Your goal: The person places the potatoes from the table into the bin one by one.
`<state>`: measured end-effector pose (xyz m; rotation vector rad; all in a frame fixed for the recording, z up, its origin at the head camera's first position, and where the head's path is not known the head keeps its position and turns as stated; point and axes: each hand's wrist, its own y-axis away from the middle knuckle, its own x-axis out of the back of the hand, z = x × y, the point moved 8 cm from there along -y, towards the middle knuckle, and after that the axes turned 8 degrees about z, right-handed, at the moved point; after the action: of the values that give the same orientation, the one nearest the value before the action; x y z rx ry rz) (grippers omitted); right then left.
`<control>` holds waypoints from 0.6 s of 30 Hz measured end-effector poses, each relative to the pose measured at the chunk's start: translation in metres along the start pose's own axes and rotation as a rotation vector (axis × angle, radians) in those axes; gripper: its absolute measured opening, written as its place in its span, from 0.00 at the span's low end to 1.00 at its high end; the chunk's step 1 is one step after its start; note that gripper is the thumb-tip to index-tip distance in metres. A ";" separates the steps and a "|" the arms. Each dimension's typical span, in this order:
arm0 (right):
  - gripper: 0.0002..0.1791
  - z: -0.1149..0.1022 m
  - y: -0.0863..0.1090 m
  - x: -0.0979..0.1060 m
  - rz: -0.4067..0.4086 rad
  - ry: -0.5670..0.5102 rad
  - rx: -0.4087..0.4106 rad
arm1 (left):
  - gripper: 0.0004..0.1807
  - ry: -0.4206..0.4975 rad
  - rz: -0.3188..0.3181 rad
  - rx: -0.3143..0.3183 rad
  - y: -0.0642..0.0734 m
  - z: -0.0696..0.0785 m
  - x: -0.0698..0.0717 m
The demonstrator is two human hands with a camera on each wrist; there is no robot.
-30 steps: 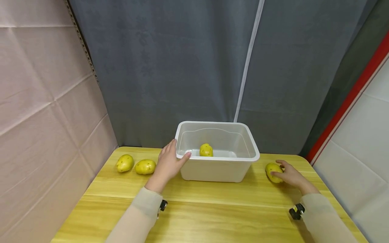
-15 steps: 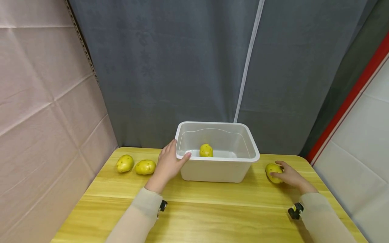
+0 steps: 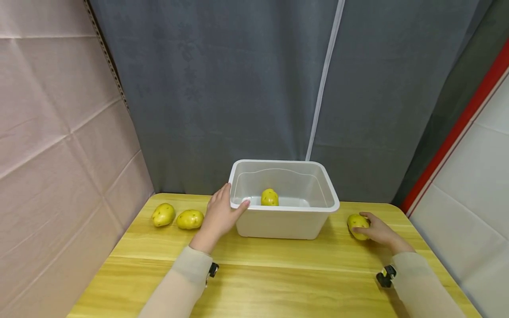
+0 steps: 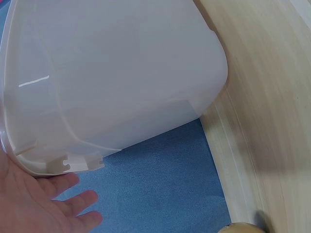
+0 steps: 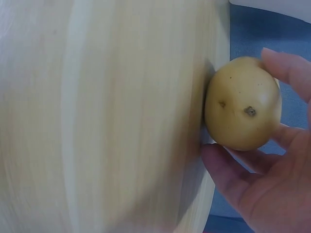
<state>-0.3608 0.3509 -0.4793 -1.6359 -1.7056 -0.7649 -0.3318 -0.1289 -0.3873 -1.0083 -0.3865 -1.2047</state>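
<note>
The right hand (image 3: 379, 229) pinches a gripped potato (image 5: 240, 104) near the far right corner of the surface (image 3: 286, 285), partly covering it. The left hand (image 3: 220, 214) grips the near left corner of the white bin (image 3: 278, 224), which hides the inner potato's (image 3: 270, 197) base. Outer potatoes (image 3: 190, 219) lie far left, one cropped in the left wrist view.

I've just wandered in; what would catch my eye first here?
Probably the white bin toward the wooden table's far edge, with a yellow potato inside and the left hand at its rim. Next, the right hand around another potato on the right; two more potatoes lie left of the bin.
</note>
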 end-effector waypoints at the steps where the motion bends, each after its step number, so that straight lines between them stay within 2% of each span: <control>1: 0.49 0.001 -0.001 -0.001 0.000 -0.002 0.000 | 0.54 -0.002 0.001 -0.001 0.000 0.000 0.000; 18: 0.51 0.004 -0.004 -0.004 0.016 0.017 0.005 | 0.54 -0.010 0.015 -0.011 0.000 -0.002 0.000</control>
<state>-0.3651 0.3511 -0.4843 -1.6334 -1.6793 -0.7635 -0.3318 -0.1303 -0.3883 -1.0251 -0.3804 -1.1899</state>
